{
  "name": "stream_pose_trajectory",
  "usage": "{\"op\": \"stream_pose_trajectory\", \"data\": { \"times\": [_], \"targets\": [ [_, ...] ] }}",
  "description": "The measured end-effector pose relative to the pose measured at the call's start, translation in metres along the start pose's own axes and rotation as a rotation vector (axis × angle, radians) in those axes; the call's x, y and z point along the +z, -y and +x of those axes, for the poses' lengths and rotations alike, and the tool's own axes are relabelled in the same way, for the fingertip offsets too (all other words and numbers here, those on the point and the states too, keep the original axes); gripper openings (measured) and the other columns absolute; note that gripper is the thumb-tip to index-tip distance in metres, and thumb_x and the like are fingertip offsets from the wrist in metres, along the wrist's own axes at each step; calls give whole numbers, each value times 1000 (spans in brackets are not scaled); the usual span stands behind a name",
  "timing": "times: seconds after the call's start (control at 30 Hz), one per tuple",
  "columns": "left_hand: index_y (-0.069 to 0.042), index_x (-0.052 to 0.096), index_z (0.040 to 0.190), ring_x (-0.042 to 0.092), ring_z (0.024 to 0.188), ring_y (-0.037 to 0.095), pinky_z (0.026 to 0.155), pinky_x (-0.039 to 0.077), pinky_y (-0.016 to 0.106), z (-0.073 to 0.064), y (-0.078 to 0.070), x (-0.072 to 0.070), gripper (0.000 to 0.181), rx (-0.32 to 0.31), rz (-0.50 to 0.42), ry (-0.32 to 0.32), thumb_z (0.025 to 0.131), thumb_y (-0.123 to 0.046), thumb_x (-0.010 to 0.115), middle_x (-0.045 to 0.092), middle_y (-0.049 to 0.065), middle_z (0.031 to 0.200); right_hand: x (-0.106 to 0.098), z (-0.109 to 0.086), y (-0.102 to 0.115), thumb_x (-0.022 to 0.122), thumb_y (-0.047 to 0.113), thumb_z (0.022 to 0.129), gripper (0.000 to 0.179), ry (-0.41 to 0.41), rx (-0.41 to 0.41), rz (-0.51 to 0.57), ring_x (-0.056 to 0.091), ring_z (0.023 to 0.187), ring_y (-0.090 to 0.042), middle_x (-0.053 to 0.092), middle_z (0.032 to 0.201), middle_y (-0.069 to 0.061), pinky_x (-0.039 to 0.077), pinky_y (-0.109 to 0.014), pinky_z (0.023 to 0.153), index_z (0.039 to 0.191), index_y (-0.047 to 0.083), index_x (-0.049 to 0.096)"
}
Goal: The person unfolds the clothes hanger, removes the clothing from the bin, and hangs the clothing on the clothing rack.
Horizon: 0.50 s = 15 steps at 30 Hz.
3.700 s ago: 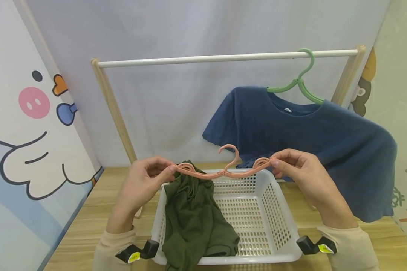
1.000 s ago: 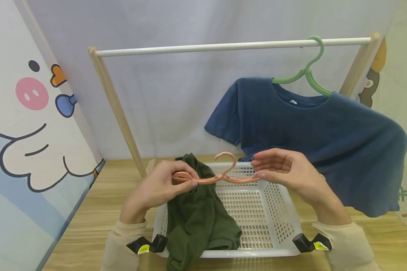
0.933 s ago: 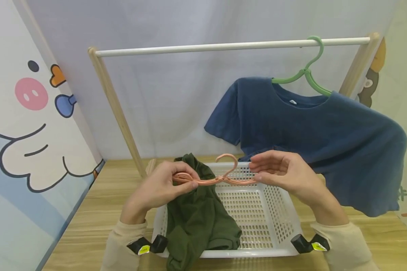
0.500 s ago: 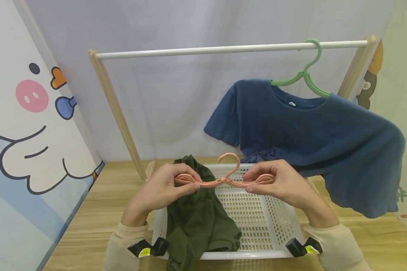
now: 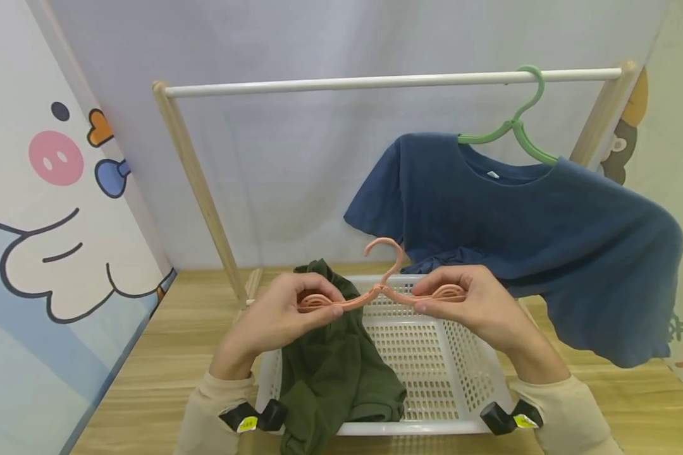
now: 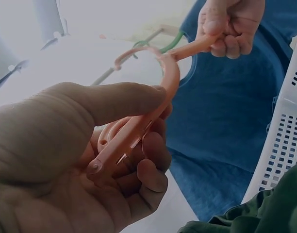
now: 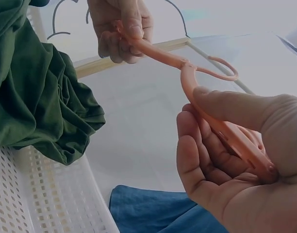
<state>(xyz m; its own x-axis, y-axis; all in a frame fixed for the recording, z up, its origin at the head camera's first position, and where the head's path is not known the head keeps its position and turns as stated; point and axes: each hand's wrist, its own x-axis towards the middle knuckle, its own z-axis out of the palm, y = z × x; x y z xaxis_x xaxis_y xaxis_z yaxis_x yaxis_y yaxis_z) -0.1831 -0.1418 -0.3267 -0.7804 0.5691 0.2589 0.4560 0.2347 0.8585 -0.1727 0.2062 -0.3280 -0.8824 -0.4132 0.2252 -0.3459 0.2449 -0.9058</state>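
An orange-pink plastic clothes hanger (image 5: pixel 380 289) is held level above the basket, its hook pointing up. My left hand (image 5: pixel 287 309) grips its left arm between thumb and curled fingers. The right hand (image 5: pixel 469 303) pinches the other arm the same way. In the left wrist view the thumb lies along the hanger (image 6: pixel 160 90), with the fingers under it. Folded sections of the hanger (image 7: pixel 226 133) show in the right wrist view. Below the hands, a dark green garment (image 5: pixel 341 373) lies bunched in the left of a white perforated basket (image 5: pixel 415 428), partly over its front rim.
Behind stands a rack with a white rail (image 5: pixel 330 84) and wooden posts. A navy T-shirt (image 5: pixel 489 221) hangs at its right on a green hanger (image 5: pixel 518 126), its hem spreading beside the basket. Basket and rack stand on a wood-grain table (image 5: pixel 165 360).
The hands have come closer together, and the hanger's arms look shorter than before. The right fingers, straighter a second ago, now pinch the hanger. The hanger's middle has risen slightly.
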Motion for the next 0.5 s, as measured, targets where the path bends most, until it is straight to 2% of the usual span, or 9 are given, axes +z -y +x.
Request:
{"op": "stream_pose_trajectory", "data": {
  "times": [0.17,0.37,0.5],
  "targets": [
    [-2,81,109,73,92,17,80,59,26,1,1,2,7,25,-13,9,105,-4,77,76,10,108,1,1,-1,86,9,100,19,-15,-3,24,80,95,-25,82,105,-13,66,-34,85,117,3,81],
    [1,80,110,72,90,17,78,58,26,2,0,3,9,16,-20,19,106,-5,76,76,10,107,4,2,-2,84,8,101,22,-9,3,71,79,95,-22,82,106,-16,65,-34,85,120,-1,79],
    [0,80,109,68,83,15,73,55,25,3,0,4,8,6,-13,14,106,-5,76,74,8,103,7,3,-4,83,7,101,22,-16,6,97,78,95,-21,82,106,-14,65,-33,86,121,-2,78]
  ]
}}
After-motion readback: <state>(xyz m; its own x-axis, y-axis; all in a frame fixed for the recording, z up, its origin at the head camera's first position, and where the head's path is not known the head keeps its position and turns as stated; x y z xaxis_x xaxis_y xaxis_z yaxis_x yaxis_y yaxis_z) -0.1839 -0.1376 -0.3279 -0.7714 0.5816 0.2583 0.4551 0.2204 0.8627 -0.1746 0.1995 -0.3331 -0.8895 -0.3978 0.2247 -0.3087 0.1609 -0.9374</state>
